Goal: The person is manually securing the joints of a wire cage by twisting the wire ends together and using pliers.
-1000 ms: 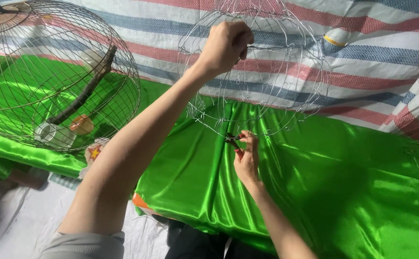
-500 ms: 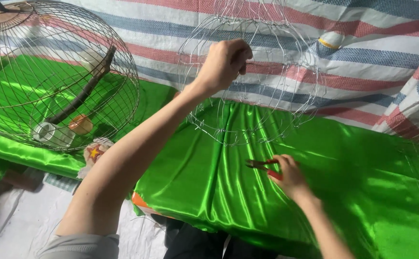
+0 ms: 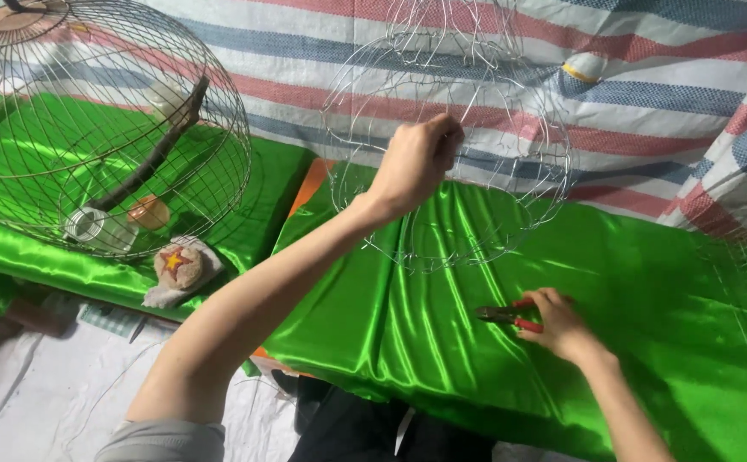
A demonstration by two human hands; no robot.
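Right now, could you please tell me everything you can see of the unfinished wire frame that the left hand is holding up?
The wire frame is a rounded, dome-like skeleton of thin, shiny silver wire: several hoops joined by curved ribs, with wide open gaps and no dense mesh. It stands raised over the green satin cloth, in front of a striped sheet, its lower rim near or on the cloth. The left hand grips one of its wires near the middle. Nothing else plainly touches it.

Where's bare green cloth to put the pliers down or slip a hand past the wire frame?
Bare patches: green cloth right of the right hand and pliers, up to the striped sheet; and the cloth below the left forearm. Crowded: under the wire frame that the left hand grips, and around the finished cage.
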